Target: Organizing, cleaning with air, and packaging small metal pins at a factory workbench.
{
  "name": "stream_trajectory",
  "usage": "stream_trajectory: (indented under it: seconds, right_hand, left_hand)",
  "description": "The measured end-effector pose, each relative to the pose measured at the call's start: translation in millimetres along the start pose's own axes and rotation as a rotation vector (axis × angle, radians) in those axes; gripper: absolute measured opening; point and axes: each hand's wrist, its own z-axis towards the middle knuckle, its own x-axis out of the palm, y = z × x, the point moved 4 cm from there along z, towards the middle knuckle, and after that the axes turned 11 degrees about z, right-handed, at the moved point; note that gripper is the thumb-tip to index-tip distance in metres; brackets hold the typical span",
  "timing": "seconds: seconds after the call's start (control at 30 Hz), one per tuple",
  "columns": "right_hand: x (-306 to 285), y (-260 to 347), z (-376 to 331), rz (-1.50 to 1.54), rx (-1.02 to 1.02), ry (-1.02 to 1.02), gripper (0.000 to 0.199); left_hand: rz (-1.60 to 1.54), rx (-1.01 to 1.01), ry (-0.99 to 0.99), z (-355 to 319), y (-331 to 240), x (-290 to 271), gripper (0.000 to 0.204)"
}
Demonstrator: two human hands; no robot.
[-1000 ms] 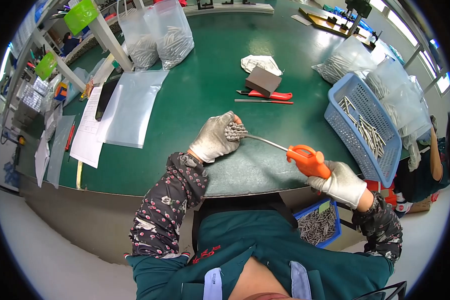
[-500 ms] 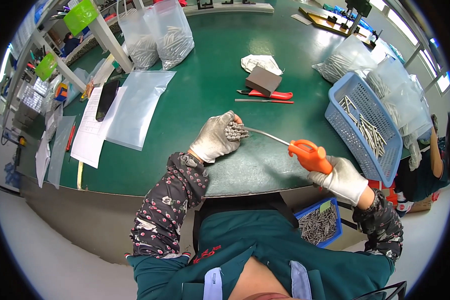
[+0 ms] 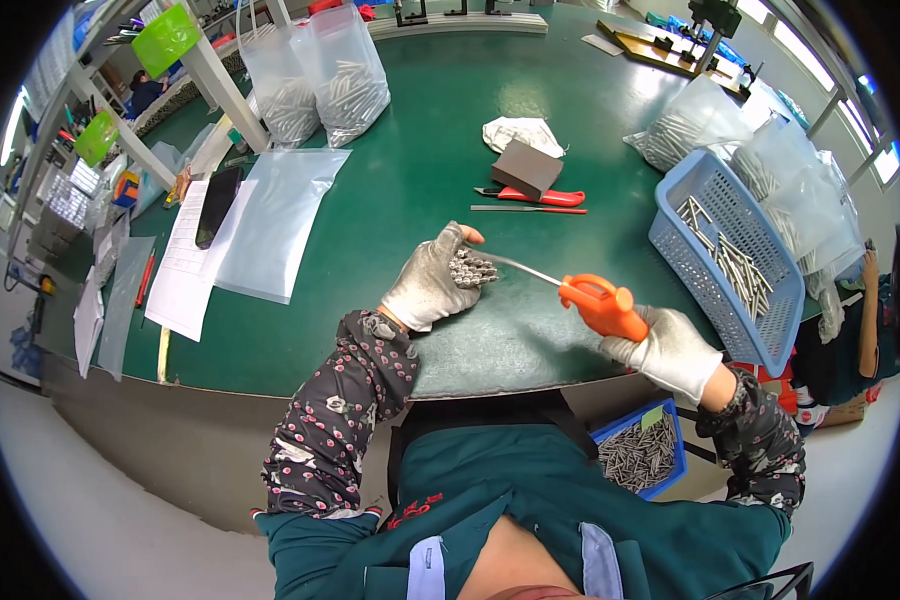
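Note:
My gloved left hand (image 3: 432,280) is wrapped round a bundle of metal pins (image 3: 472,268), their ends facing right, just above the green table (image 3: 400,215). In my gloved right hand (image 3: 670,352) is an orange air blow gun (image 3: 604,307), gripped by its handle. Its long, thin bent nozzle points left, with the tip at the upper edge of the pin ends; whether it touches them I cannot tell. Beyond the hands lie a slim file (image 3: 530,209), a red-handled cutter (image 3: 555,196), a brown block (image 3: 526,169) and a white cloth (image 3: 522,131).
A blue basket (image 3: 675,225) of metal pins stands at right, beside bags of pins (image 3: 692,125). More bags (image 3: 348,95) stand back left. A plastic sheet (image 3: 282,220), papers (image 3: 182,265) and a phone (image 3: 218,205) lie left. Below the table edge is a blue bin (image 3: 678,455) of pins.
My right hand and the blow gun have shifted slightly left, bringing the nozzle tip over the upper edge of the pin ends. My left hand stays nearly in place.

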Motion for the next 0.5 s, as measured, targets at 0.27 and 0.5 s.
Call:
stream_trajectory:
  seconds: [0.27,0.5]
  right_hand:
    - [-2.0,9.3,-2.8,-0.017,-0.026,0.043,0.049]
    - [-2.4,7.2,-3.1,-0.039,0.008,0.034,0.047]
  left_hand:
    - [-0.038,-0.062,0.018,3.1,8.1,1.8,0.044]
    - [-0.017,-0.049,0.011,0.9,-0.4,-0.1,0.043]
